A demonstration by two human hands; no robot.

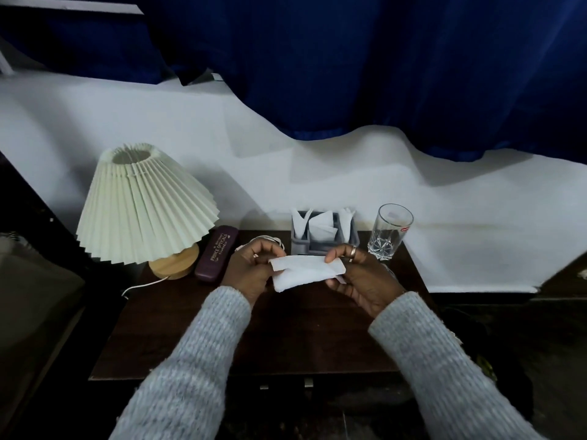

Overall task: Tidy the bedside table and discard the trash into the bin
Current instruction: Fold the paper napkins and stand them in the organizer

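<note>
Head view, two hands up: left hand [251, 268] and right hand [359, 274] each pinch one end of one white tissue [305, 269], both grips clamped on it, just above the dark surface [286, 328]. Behind them: one pleated lamp [143, 201], one glasses case [216, 254], one glass [390, 231], one grey holder [317, 246] carrying three folded napkins [320, 228].

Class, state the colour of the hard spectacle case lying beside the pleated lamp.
The hard spectacle case is dark maroon with pale lettering; head view.

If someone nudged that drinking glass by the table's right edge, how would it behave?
Tall and narrow, the glass might tip rather than slide. Its clear, cut-patterned walls suggest it is fragile and fairly heavy.
</note>
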